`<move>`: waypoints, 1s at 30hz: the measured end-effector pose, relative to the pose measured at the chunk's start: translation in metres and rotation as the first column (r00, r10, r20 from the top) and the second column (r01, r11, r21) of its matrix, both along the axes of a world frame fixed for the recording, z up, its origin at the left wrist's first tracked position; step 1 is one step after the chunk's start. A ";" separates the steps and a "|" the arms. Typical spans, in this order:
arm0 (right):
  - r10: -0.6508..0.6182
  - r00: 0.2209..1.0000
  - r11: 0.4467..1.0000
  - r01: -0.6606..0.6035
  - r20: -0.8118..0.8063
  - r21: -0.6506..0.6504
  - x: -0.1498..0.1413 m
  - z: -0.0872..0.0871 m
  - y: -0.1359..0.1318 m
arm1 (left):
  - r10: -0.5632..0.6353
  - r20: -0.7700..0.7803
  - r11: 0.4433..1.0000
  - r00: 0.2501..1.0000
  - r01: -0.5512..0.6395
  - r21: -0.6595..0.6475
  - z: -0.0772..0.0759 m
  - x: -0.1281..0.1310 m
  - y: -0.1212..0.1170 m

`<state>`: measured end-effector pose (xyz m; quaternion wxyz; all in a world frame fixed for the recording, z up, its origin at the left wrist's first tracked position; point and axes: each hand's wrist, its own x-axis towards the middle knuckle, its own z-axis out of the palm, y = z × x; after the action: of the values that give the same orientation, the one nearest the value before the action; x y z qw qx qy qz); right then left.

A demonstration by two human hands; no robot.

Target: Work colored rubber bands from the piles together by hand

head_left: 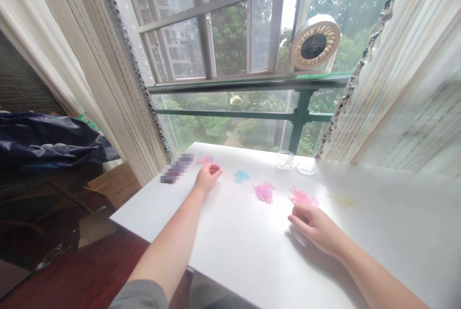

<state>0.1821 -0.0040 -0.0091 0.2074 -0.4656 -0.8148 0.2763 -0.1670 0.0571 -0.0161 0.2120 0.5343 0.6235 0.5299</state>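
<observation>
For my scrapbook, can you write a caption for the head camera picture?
Left hand and right hand near colourful piles on a white table beside a window.

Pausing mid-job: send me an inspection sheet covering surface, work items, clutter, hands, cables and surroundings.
Surface: white table, shadow under the right hand.
Work items: piles of thin strands or loops: pink-and-bluish pile, blue pile, purple-pink pile, pink pile, yellowish pile; clear container beside a clear flat piece.
Clutter: pixelated item at the table's left edge; cardboard box and dark plastic bag off to the left.
Hands: left hand near the pink-and-bluish pile, right by the pink pile; fingers curled on both, contact and grip unclear.
Cables: nothing seen.
Surroundings: window, green railing, round fan, curtains on both sides.
</observation>
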 end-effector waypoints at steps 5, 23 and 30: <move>-0.001 1.000 1.000 0.001 -0.013 0.007 0.000 -0.001 0.001 | -0.056 -0.010 0.998 0.998 0.056 -0.017 0.001 0.005 -0.002; 0.003 0.940 0.998 -0.026 -0.341 -0.063 -0.002 0.000 0.002 | -0.695 -0.164 0.716 0.700 0.693 -0.077 0.048 0.151 -0.047; -0.024 0.893 1.000 0.015 -0.449 -0.024 -0.003 -0.005 0.006 | -0.692 -0.103 0.721 0.715 0.690 -0.056 0.034 0.176 -0.047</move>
<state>0.1796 0.0017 -0.0142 0.3879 -0.3993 -0.7374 0.3824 0.0090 0.0105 0.0175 0.3612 0.7569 0.3939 0.3762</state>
